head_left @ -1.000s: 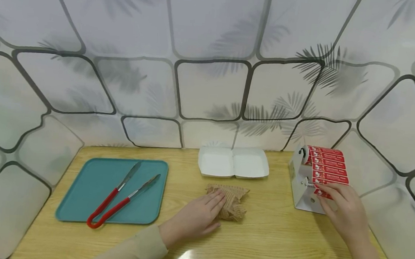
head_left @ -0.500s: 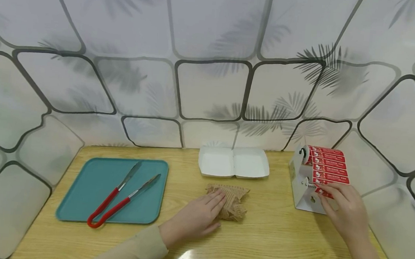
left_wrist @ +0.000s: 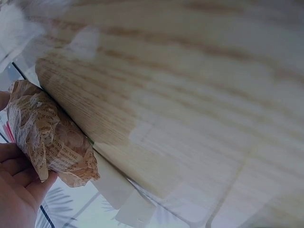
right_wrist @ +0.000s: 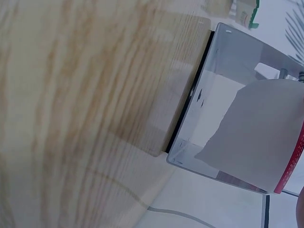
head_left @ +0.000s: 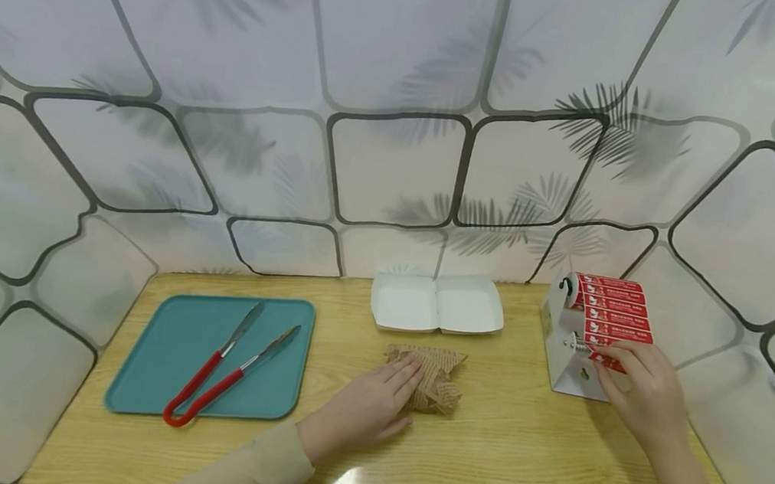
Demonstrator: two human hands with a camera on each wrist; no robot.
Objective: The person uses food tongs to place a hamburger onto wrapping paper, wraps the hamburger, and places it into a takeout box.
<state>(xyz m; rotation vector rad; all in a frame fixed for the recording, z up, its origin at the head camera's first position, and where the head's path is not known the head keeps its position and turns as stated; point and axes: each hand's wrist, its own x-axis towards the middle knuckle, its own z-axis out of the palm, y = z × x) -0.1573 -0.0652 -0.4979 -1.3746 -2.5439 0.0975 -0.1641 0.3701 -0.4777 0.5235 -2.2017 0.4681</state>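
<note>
A crumpled brown paper-wrapped packet [head_left: 437, 381] with newspaper-style print lies mid-table. My left hand [head_left: 369, 406] rests on its left side, fingers laid out straight over the paper; the left wrist view shows the printed packet [left_wrist: 52, 137] against the fingers [left_wrist: 14, 166]. At the right, a white label dispenser [head_left: 566, 373] carries a roll of red labels [head_left: 617, 304]. My right hand [head_left: 647, 395] pinches the lower end of the label strip between thumb and fingers. From the right wrist, the strip's pale backing [right_wrist: 261, 133] hangs in front of the dispenser frame [right_wrist: 228, 61].
An opened white paper box [head_left: 437, 304] stands behind the packet, near the patterned wall [head_left: 394, 166]. To the left, red-handled tongs [head_left: 217, 373] lie across a teal tray [head_left: 141, 374], handle end over its front rim. Walls close in the wooden table [head_left: 479, 465].
The pinched end of the label strip has shifted very slightly at the dispenser's front. The left hand and the packet stay in place.
</note>
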